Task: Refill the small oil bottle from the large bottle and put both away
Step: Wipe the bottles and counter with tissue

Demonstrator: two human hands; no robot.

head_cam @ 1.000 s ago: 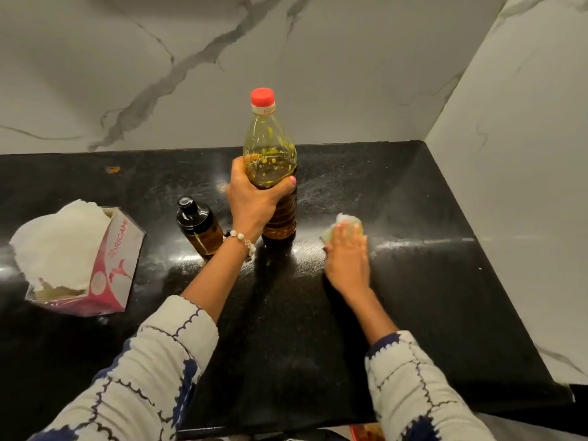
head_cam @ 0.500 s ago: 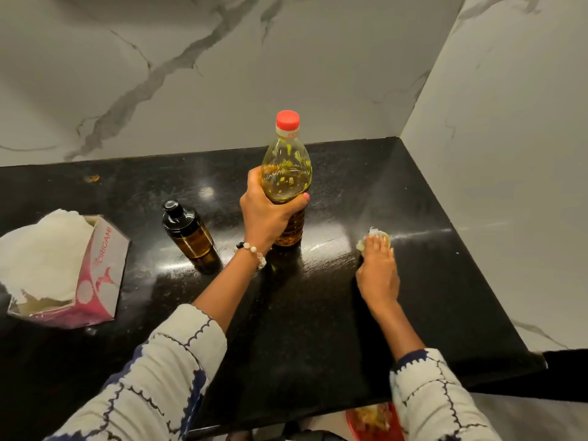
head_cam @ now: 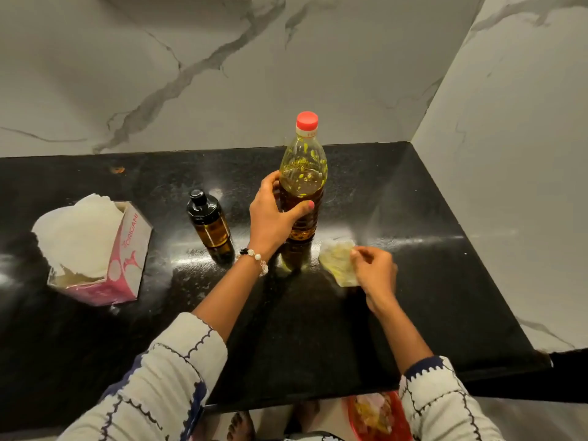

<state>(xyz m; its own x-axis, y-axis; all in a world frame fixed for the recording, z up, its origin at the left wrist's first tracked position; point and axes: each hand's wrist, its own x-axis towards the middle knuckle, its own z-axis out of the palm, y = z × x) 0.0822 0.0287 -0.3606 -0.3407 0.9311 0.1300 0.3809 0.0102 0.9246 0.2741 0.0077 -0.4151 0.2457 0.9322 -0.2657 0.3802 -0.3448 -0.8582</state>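
Black stone tabletop (head_cam: 413, 249) with both bottles standing on it. The left hand (head_cam: 273, 214) is wrapped round the middle of the large bottle (head_cam: 302, 183), red cap on, same grip as half a second ago. What changed: the right hand (head_cam: 374, 272) was pressing flat on the oily tissue (head_cam: 337, 261) further right; now it's nearer the big bottle's base, pinching the tissue's edge with curled fingers. The small oil bottle (head_cam: 210, 226), amber with a black cap, stands just left of the left hand. The tissue box (head_cam: 127, 253) at far left reads roughly "ORIGAMI".
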